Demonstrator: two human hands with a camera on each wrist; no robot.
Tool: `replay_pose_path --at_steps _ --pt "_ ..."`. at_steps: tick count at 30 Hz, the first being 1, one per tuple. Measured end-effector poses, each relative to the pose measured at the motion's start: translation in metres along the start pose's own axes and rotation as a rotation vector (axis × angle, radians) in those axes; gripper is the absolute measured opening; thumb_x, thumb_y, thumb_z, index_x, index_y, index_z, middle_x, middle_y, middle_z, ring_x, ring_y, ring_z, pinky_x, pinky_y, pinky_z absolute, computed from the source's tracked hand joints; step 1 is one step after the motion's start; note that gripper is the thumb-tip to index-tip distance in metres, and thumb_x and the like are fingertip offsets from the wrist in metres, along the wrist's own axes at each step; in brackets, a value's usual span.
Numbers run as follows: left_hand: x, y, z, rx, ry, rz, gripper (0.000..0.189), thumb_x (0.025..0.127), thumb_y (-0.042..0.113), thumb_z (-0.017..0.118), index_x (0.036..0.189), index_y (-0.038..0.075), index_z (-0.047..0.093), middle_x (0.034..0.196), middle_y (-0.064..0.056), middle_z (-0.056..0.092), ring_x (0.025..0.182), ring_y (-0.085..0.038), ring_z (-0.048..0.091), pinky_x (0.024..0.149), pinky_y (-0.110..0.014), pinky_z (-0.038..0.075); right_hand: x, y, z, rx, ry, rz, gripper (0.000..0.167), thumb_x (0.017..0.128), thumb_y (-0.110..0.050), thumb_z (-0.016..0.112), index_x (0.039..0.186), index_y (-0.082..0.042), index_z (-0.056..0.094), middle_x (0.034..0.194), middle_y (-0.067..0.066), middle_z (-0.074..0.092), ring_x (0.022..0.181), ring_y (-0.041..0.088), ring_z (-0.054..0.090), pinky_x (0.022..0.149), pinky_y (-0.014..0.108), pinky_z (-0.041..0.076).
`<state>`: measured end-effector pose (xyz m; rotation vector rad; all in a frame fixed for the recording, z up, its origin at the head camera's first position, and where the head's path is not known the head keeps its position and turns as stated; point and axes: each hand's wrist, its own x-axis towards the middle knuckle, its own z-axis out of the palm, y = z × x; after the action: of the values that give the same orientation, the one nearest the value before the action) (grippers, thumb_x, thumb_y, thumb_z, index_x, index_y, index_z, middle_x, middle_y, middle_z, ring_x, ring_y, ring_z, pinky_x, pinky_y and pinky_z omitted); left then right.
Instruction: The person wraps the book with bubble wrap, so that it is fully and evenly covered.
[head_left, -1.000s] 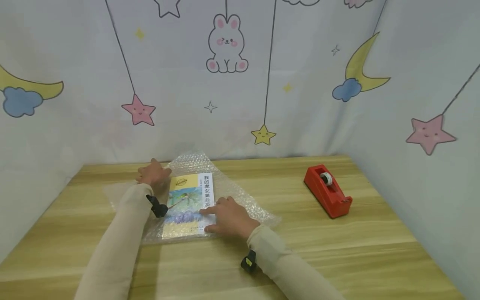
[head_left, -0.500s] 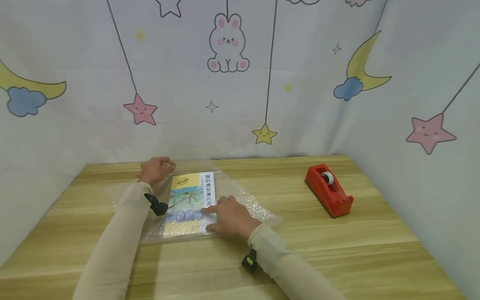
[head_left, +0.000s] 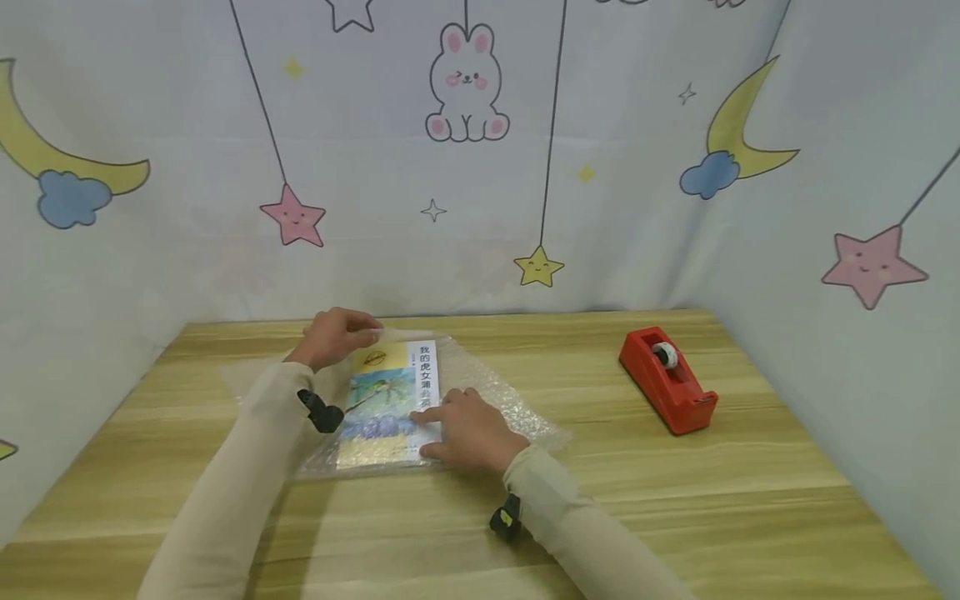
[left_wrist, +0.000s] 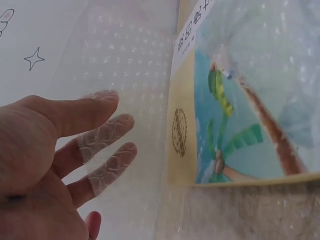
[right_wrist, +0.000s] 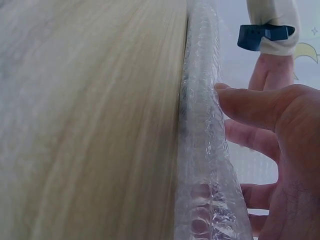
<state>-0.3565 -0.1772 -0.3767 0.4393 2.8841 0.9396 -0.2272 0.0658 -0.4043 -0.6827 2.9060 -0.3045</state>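
Observation:
A picture book point(head_left: 384, 390) with a yellow, blue and white cover lies on a sheet of clear bubble wrap point(head_left: 510, 408). At the book's upper left, my left hand point(head_left: 335, 337) pinches the far edge of the sheet. In the left wrist view the wrap point(left_wrist: 130, 65) passes between the thumb and the fingers, which show through it. My right hand point(head_left: 474, 433) rests at the book's lower right, its index finger and thumb reaching onto the cover. In the right wrist view the thumb tip touches the folded side of the wrap.
A red tape dispenser point(head_left: 667, 382) with a roll of tape stands at the right of the wooden table point(head_left: 420, 542). A white curtain point(head_left: 390, 258) printed with stars, moons and a rabbit hangs right behind the table's far edge.
My left hand has moved right along the far side and drawn the wrap's edge up toward the top of the book. The right hand stays on the cover. The head view has shifted slightly.

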Motion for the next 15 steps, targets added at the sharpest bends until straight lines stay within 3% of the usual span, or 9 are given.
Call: replay_pose_path --at_steps 15 --pt "-0.017 0.004 0.001 0.131 0.009 0.075 0.017 0.096 0.02 0.067 0.108 0.016 0.079 0.12 -0.012 0.075 0.122 -0.04 0.061 0.105 -0.076 0.023 0.0 -0.001 0.0 0.001 0.006 0.0 0.049 0.089 -0.051 0.072 0.136 -0.045 0.059 0.132 0.006 0.063 0.116 0.025 0.055 0.08 0.04 0.055"
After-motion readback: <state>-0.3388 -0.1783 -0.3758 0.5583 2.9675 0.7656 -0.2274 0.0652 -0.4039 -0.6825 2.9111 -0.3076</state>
